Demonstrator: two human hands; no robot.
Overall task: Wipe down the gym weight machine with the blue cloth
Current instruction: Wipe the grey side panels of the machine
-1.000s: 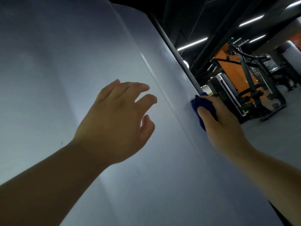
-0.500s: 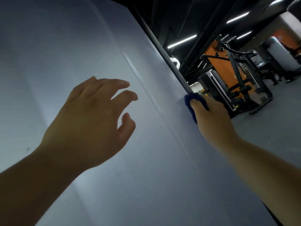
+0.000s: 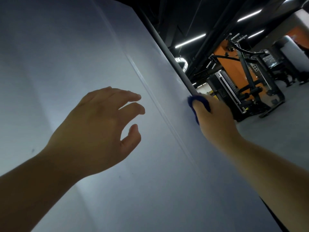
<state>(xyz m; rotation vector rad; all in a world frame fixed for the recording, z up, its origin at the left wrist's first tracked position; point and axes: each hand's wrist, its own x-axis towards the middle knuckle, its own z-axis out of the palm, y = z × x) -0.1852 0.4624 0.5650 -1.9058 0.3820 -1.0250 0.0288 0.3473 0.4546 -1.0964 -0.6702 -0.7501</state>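
Note:
A large pale grey panel of the weight machine (image 3: 83, 47) fills the left and middle of the view, with a thin raised seam running down it. My right hand (image 3: 215, 121) grips the bunched blue cloth (image 3: 194, 104) and presses it against the panel's right edge, just below a dark grey post (image 3: 167, 47). Most of the cloth is hidden under my fingers. My left hand (image 3: 100, 129) hovers in front of the panel with fingers spread and loosely bent, holding nothing.
Behind the panel's right edge stands an orange and black weight machine (image 3: 240, 84) on the grey gym floor (image 3: 275, 131). More dark equipment sits at the far right. Strip lights run along the black ceiling.
My right hand and the cloth have stayed at the panel's right edge, shifting only slightly along it. My left hand remains open in front of the panel; the view itself has swung a little.

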